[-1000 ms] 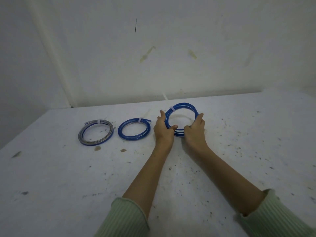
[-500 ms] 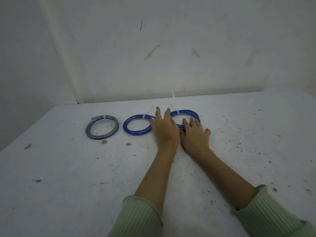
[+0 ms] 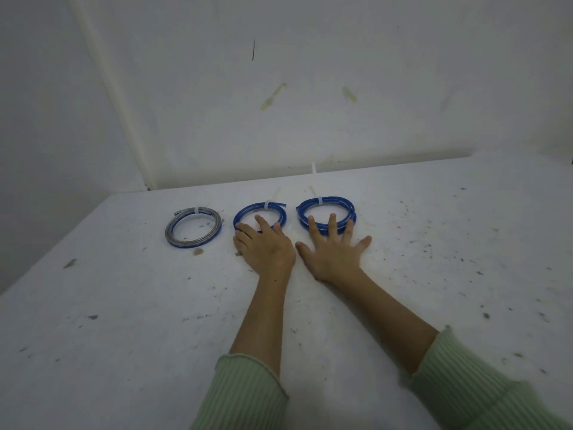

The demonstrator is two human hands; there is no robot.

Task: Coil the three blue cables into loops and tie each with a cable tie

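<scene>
Three coiled cables lie in a row on the white table (image 3: 124, 321). The left coil (image 3: 214, 225) is blue and grey, the middle coil (image 3: 245, 212) and the right coil (image 3: 347, 206) are blue. Each carries a white cable tie at its far side, such as the tie (image 3: 318, 200) on the right coil. My left hand (image 3: 263, 243) lies flat, fingers spread, over the near edge of the middle coil. My right hand (image 3: 335, 246) lies flat with its fingertips on the near edge of the right coil. Neither hand grips anything.
A white wall (image 3: 310, 88) rises just behind the coils, and a second wall closes the left side. The tabletop is speckled with dark marks. A small brown scrap (image 3: 197, 251) lies near the left coil.
Both hands let go of the right coil, which now lies flat on the table. The left hand shifted left onto the middle coil, and both hands spread flat.
</scene>
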